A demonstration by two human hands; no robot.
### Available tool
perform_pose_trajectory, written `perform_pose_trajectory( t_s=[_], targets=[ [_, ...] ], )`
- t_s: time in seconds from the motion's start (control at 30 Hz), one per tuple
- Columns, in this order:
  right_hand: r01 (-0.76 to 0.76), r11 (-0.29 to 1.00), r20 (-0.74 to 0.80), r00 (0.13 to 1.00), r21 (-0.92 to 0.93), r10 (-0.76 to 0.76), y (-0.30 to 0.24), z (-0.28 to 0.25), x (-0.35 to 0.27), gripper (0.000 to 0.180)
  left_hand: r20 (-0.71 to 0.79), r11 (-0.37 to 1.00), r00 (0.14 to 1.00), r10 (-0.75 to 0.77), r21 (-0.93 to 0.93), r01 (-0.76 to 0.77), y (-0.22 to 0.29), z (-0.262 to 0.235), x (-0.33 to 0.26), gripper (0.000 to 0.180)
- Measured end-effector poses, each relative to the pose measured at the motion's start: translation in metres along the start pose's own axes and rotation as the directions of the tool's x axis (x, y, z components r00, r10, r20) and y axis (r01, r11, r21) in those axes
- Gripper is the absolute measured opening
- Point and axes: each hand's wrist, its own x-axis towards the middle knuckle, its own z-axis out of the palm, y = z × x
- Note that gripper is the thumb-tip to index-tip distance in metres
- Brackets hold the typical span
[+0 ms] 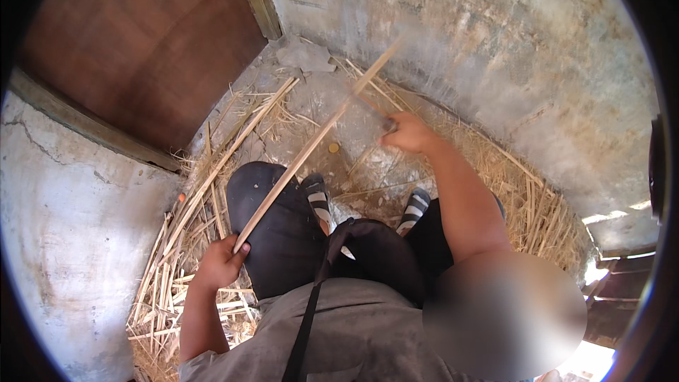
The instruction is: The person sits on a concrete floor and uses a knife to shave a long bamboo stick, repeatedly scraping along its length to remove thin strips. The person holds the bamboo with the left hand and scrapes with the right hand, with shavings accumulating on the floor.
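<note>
Wood strip point(317, 140) pinched in curled left hand point(225, 260), eight o'clock; blurred tool point(389, 124) clenched in right hand point(410, 133), two o'clock.

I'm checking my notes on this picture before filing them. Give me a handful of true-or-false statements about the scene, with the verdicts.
1. The left hand grips the lower end of a long wooden strip. True.
2. The right hand is empty. False: the right hand holds a thin, motion-blurred tool.
3. Striped footwear shows on both feet. True.
4. The door is white. False: the door is brown.
5. A small yellow disc rests on the person's knee. False: the small yellow disc lies on the floor.
</note>
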Motion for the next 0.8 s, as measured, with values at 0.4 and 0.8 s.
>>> perform_pose_trajectory(
  t_s=[0.4,0.8],
  targets=[
    [0.256,0.950,0.172,0.959,-0.177,-0.226,-0.052,0.012,-0.016,0.051,-0.036,0.998,0.998,0.060,0.011,-0.060,-0.014,0.004,0.003,0.028],
    [0.342,0.841,0.199,0.938,-0.419,-0.283,-0.089,0.015,-0.039,0.045,-0.034,0.999,0.998,0.048,0.009,-0.047,-0.005,-0.001,-0.001,0.028]
  ],
)
